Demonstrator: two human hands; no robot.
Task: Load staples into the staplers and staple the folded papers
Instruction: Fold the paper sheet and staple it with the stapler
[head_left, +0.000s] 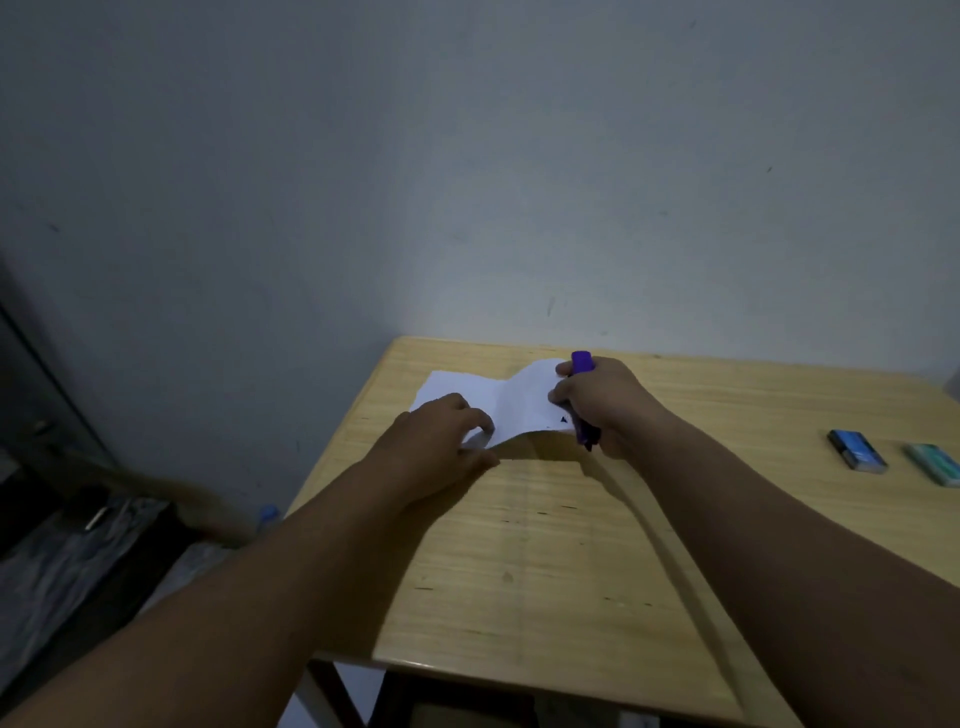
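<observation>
A white folded paper (511, 397) lies near the far left corner of the wooden table (545, 545), its right part lifted off the surface. My right hand (605, 400) grips a purple stapler (583, 364) clamped over the paper's right edge. My left hand (441, 441) pinches the paper's near left edge with curled fingers. A small dark mark shows on the paper beside the stapler.
Two small staple boxes lie at the table's right: a blue one (857, 450) and a teal one (935, 464) near the edge. A grey wall stands close behind the table. Dark clutter and a bottle cap (269, 513) lie on the floor at left.
</observation>
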